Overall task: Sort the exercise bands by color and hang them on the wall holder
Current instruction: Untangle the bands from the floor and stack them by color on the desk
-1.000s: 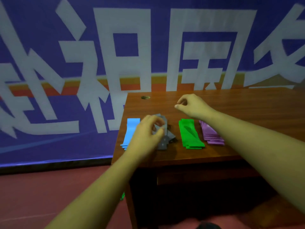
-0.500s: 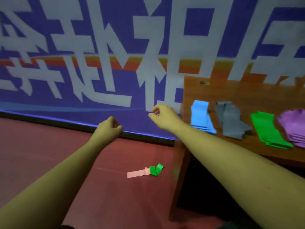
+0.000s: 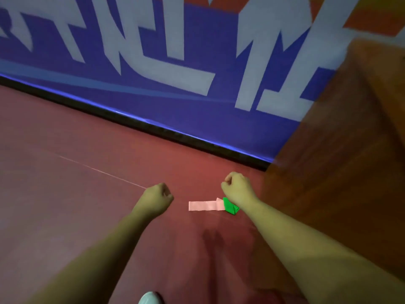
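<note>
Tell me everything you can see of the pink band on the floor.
The pink band is a pale, thin, flat strip, rubbery-looking, lying stretched out on the red floor beside the wooden table. Its left end is square; its right end shows a small fold and meets a crumpled green band, which seems to overlap it. No hand touches it: the right hand hovers curled over the green band, the left hand curled to its left.

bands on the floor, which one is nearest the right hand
The green band, folded up at the pair's right end; the right hand overlaps its edge in this view. The pink band lies flat, stretching leftward away from that hand.
</note>
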The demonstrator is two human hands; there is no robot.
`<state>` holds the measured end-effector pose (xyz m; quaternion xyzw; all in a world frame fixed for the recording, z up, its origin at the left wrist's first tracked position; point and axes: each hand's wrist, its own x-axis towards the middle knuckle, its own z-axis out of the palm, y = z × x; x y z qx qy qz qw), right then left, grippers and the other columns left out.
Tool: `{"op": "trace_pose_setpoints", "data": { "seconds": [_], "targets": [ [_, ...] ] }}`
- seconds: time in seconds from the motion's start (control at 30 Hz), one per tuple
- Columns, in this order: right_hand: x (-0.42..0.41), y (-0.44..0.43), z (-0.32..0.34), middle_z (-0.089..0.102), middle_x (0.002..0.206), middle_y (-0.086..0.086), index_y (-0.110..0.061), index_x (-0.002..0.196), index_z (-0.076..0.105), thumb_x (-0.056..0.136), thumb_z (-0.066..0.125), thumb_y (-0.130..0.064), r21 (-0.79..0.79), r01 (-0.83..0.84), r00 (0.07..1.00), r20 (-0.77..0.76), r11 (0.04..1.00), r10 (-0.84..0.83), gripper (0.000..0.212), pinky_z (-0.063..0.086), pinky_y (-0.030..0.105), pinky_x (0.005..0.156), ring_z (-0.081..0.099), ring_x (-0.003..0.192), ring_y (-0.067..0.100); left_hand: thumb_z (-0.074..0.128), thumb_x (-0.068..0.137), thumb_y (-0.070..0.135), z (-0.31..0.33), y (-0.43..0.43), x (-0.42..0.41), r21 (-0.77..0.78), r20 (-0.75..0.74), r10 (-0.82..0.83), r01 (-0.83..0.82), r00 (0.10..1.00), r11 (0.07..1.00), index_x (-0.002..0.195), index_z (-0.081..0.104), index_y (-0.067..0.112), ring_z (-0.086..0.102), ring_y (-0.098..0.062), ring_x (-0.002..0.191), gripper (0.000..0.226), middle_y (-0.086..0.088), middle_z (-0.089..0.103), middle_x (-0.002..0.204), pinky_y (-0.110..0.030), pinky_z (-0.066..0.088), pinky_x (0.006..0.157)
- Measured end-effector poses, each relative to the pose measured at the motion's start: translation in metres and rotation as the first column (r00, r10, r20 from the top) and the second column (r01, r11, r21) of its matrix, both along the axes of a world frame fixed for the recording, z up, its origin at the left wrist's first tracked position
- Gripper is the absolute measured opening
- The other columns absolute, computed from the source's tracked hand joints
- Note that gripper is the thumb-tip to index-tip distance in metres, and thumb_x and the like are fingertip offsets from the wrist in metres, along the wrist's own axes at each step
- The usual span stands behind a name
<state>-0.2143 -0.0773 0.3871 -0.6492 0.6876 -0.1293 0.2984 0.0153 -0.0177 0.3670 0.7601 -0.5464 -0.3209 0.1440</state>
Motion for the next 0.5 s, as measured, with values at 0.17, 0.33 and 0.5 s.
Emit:
{"op": "trace_pose_setpoints", "data": {
  "seconds": [0.17,0.33,0.5],
  "targets": [
    [0.002,-0.045,-0.104,0.069,0.095,0.02,0.002,0.089,0.066,0.084,0.056,-0.01,0.108,0.062,0.997,-0.06,0.992,-0.055,0.016,0.045,0.037,0.081,0.062,0.095,0.035,0.054,0.087,0.02,-0.098,-0.045,-0.004,0.114,-0.027,-0.023,0.025,0.999,0.993,0.09,0.06,0.012,0.057,-0.027,0.089,0.01,-0.01,0.066,0.094,-0.027,0.036,0.069],
    [0.006,-0.079,-0.195,0.068,0.098,0.02,0.001,0.095,0.065,0.085,0.058,-0.011,0.194,0.033,0.993,-0.121,0.98,-0.009,0.017,0.042,0.035,0.077,0.061,0.096,0.035,0.054,0.087,0.017,-0.193,-0.079,-0.009,0.195,-0.025,0.003,0.002,1.0,0.981,0.099,0.061,0.003,0.06,-0.033,0.102,0.02,-0.017,0.067,0.104,-0.031,0.041,0.074],
    [0.005,-0.104,-0.274,0.068,0.098,0.02,-0.001,0.097,0.065,0.081,0.062,-0.013,0.245,-0.032,0.985,-0.159,0.969,0.073,0.02,0.045,0.036,0.078,0.062,0.096,0.035,0.059,0.084,0.018,-0.272,-0.105,-0.019,0.234,-0.071,0.056,-0.038,0.996,0.971,0.088,0.056,0.008,0.058,-0.033,0.098,0.011,-0.015,0.065,0.097,-0.029,0.035,0.069]
  ]
}}
